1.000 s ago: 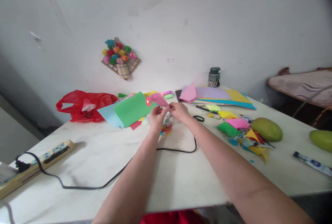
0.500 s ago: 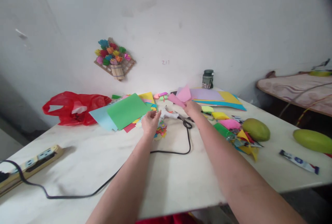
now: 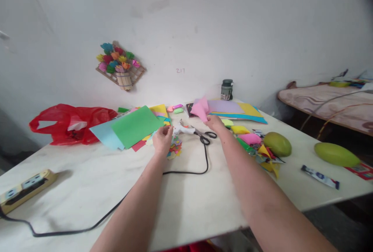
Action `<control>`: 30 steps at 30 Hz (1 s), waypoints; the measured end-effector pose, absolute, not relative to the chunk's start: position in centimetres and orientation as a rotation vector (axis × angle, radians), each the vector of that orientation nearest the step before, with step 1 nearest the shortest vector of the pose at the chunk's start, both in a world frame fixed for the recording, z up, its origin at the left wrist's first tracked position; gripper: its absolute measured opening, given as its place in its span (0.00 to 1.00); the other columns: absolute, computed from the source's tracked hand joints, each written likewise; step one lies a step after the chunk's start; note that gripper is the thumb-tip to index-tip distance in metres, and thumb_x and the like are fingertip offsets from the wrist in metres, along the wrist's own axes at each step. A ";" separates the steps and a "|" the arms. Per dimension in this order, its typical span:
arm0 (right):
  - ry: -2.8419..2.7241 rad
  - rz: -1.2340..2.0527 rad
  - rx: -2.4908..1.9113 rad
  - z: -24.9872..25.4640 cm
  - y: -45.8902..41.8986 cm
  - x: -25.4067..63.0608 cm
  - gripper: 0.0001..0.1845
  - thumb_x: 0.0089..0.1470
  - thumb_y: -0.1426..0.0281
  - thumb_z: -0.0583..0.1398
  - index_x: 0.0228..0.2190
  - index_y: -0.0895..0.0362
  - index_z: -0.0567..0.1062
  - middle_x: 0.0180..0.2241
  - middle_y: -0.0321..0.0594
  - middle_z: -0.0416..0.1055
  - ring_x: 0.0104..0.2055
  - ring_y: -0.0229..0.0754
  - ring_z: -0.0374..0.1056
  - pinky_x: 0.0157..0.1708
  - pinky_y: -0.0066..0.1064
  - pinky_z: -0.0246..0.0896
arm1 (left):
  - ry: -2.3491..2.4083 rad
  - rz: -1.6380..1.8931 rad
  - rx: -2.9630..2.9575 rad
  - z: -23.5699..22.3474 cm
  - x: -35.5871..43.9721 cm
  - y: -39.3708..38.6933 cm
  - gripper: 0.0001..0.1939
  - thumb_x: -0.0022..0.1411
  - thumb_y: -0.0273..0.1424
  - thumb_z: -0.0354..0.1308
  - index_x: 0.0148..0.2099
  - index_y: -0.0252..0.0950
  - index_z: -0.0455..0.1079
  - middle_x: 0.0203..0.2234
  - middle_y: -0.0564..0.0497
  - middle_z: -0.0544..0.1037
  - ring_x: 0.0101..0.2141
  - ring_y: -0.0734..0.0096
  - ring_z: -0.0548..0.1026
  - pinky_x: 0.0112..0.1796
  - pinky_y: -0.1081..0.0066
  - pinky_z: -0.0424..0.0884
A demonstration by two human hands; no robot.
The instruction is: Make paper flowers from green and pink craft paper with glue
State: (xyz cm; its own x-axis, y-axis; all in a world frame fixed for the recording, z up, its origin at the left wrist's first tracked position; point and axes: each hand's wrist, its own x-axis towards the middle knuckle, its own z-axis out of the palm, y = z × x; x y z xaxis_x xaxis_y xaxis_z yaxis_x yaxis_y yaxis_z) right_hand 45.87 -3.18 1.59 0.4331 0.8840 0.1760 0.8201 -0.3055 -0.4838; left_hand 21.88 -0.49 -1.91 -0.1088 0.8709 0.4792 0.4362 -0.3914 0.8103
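Observation:
A folded piece of pink paper (image 3: 200,108) is pinched in my right hand (image 3: 215,123), held up over the back of the table. My left hand (image 3: 162,140) has its fingers curled together beside a white glue gun (image 3: 184,128); I cannot make out whether anything small is in them. The glue gun has a black cord. Scissors (image 3: 205,138) with black handles lie between my hands. Small coloured paper scraps (image 3: 175,149) lie just right of my left hand. Green paper (image 3: 138,126) and light blue paper (image 3: 106,135) rest to its left.
A red plastic bag (image 3: 78,112) and a power strip (image 3: 29,189) are on the left. Large coloured sheets (image 3: 250,112) lie at the back right, near a dark jar (image 3: 226,90). Two green fruits (image 3: 277,144), a tube (image 3: 319,177) and more scraps (image 3: 269,162) lie on the right.
The pink paper, spread into two flaps before, now looks narrower and more folded in my right hand. The whole view has shifted slightly, and the scissors show more fully.

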 end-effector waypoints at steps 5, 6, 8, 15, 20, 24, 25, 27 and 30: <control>-1.380 0.420 -1.897 1.5 -2.9 45.7 0.07 0.44 0.71 0.57 0.26 0.61 0.73 0.19 0.36 0.66 0.21 0.33 0.61 0.19 0.23 0.51 | 1.437 1.534 1.780 -1.6 21.9 -0.7 0.16 0.49 0.45 0.53 0.29 0.37 0.70 0.22 0.49 0.75 0.26 0.68 0.72 0.28 0.72 0.63; -1.380 0.484 -1.805 1.7 -3.0 45.4 0.06 0.44 0.71 0.56 0.25 0.61 0.72 0.18 0.35 0.65 0.19 0.32 0.59 0.18 0.22 0.50 | 1.454 1.532 1.779 -1.4 21.9 -0.8 0.16 0.49 0.45 0.53 0.27 0.37 0.70 0.21 0.50 0.74 0.25 0.68 0.72 0.27 0.72 0.63; -1.411 0.611 -1.597 2.3 -3.2 44.4 0.04 0.44 0.72 0.56 0.23 0.61 0.69 0.17 0.33 0.62 0.18 0.30 0.57 0.17 0.21 0.49 | 1.465 1.520 1.759 -1.0 21.9 -1.0 0.16 0.48 0.45 0.53 0.25 0.37 0.70 0.19 0.50 0.74 0.24 0.68 0.71 0.26 0.72 0.63; -1.574 0.970 -1.187 3.9 -4.0 38.9 0.09 0.42 0.67 0.60 0.21 0.59 0.67 0.16 0.31 0.63 0.17 0.28 0.54 0.15 0.21 0.47 | 1.097 1.406 1.517 1.0 22.0 -2.2 0.23 0.45 0.45 0.58 0.38 0.34 0.73 0.29 0.48 0.77 0.30 0.69 0.72 0.28 0.74 0.64; -1.671 1.056 -1.130 3.6 -4.1 34.8 0.05 0.43 0.72 0.58 0.20 0.60 0.67 0.15 0.30 0.62 0.17 0.28 0.54 0.16 0.21 0.46 | 0.876 1.409 1.466 1.2 21.3 -2.4 0.19 0.46 0.44 0.59 0.34 0.33 0.74 0.25 0.51 0.76 0.26 0.74 0.70 0.27 0.76 0.62; -1.659 1.068 -1.173 3.2 -4.0 33.4 0.04 0.43 0.73 0.58 0.21 0.60 0.68 0.14 0.29 0.61 0.16 0.28 0.54 0.15 0.22 0.46 | 0.753 1.456 1.395 0.7 20.8 -2.0 0.18 0.44 0.42 0.61 0.32 0.31 0.73 0.21 0.51 0.75 0.23 0.75 0.68 0.27 0.74 0.62; -1.662 1.069 -1.186 3.2 -3.9 33.3 0.04 0.43 0.73 0.58 0.22 0.60 0.69 0.15 0.30 0.61 0.16 0.28 0.54 0.15 0.22 0.47 | 0.749 1.464 1.377 0.7 20.6 -1.9 0.19 0.44 0.42 0.61 0.32 0.31 0.73 0.22 0.51 0.75 0.23 0.75 0.69 0.28 0.74 0.63; -1.667 1.060 -1.223 3.2 -3.9 33.5 0.04 0.43 0.72 0.59 0.25 0.60 0.70 0.18 0.31 0.64 0.18 0.29 0.56 0.15 0.21 0.47 | 0.782 1.491 1.343 0.7 20.2 -1.7 0.19 0.42 0.42 0.62 0.32 0.31 0.73 0.23 0.51 0.75 0.24 0.74 0.70 0.28 0.74 0.63; -1.615 0.980 -1.295 3.2 -3.9 34.2 0.07 0.42 0.72 0.59 0.29 0.60 0.71 0.20 0.32 0.65 0.18 0.29 0.57 0.15 0.21 0.46 | 0.861 1.510 1.274 1.0 19.3 -1.1 0.19 0.41 0.42 0.63 0.32 0.32 0.72 0.24 0.50 0.75 0.23 0.76 0.70 0.26 0.76 0.63</control>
